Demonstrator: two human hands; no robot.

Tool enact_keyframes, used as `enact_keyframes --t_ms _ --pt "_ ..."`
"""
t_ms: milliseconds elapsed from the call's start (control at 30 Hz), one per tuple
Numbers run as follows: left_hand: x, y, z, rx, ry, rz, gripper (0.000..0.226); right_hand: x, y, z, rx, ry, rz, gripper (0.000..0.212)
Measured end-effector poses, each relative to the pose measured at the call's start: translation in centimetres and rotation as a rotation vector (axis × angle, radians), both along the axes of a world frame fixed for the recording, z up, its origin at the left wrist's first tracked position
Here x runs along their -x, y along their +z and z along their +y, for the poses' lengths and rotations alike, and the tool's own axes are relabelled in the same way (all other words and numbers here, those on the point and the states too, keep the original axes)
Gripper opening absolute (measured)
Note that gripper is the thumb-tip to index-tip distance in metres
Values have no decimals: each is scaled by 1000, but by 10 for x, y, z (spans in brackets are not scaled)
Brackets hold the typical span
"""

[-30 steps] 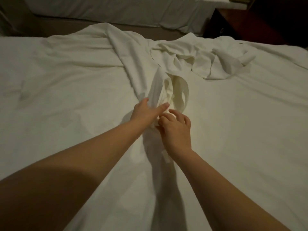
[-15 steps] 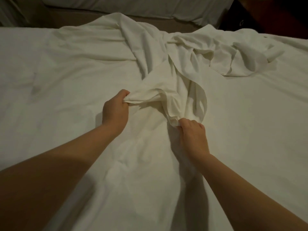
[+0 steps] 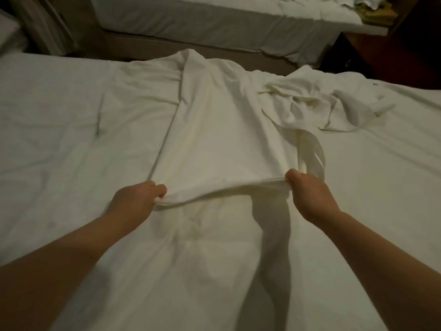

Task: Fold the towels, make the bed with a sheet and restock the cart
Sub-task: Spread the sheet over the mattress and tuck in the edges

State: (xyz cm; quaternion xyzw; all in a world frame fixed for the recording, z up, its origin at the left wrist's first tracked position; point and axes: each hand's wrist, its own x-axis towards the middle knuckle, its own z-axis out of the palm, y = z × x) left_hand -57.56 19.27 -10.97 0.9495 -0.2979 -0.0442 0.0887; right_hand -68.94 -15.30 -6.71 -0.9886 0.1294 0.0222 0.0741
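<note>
Holding the near edge of the sheet with both hands, one at each end.

Left hand: fingers curled tight round the left corner, cloth bunched inside the fist, nothing else in it. Right hand: same grip, fingers and thumb closed on the right corner, knuckles up. Can't see how much cloth is inside either fist.

Edge between my hands is stretched out, raised just off the bed, sagging a little toward the left end. It casts a shadow on the bed cover right below.

From that edge the sheet runs away from me as a flat, fairly smooth panel, up the middle of the bed to its far side, where it hangs over the edge. Left border of the panel is a straight line lying on the bed cover.

Right side is not flat. A loose fold loops up just behind my right hand. Beyond it the rest sits in a crumpled heap on the far right part of the bed, touching the panel.

Bed cover under everything is white and lightly wrinkled, more so on the left.

Past the far side: a strip of brown floor, then a second bed with rumpled white linen and something yellow at its right end, blurry, can't tell what. Dark wooden nightstand at upper right, between the two beds.
</note>
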Motion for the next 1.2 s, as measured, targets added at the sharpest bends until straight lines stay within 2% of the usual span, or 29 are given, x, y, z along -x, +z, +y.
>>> enact_keyframes --t_ms 100,200,300,333,467,567,667,733,800,933,1033,1200 --pt "24 16 29 -47 -94 -57 45 29 9 16 67 42 65 16" --pt "59 30 54 -121 -80 8 35 63 9 40 70 37 68 17" --pt "105 37 88 -167 -89 27 35 101 1 69 101 110 116 18" --pt "121 38 100 -185 -65 87 31 113 -2 79 101 129 121 18" --pt "180 35 143 -223 -52 149 31 160 -17 117 80 113 129 18" --pt "217 31 174 -254 -142 59 51 203 -26 145 79 104 190 17" --pt "255 19 205 -252 -153 83 54 248 -30 175 93 120 229 9" --pt "280 9 224 -216 -155 106 57 277 -35 191 114 104 161 17" --pt "299 -4 244 -151 -148 121 57 298 -36 205 124 57 103 10" --pt "330 -10 278 -81 -65 174 33 332 -36 244 107 -59 120 11" --pt "351 0 303 -140 -32 210 24 358 -38 280 99 -35 110 15" --pt "385 -5 355 -51 -107 178 40 388 -42 313 134 -33 164 20"
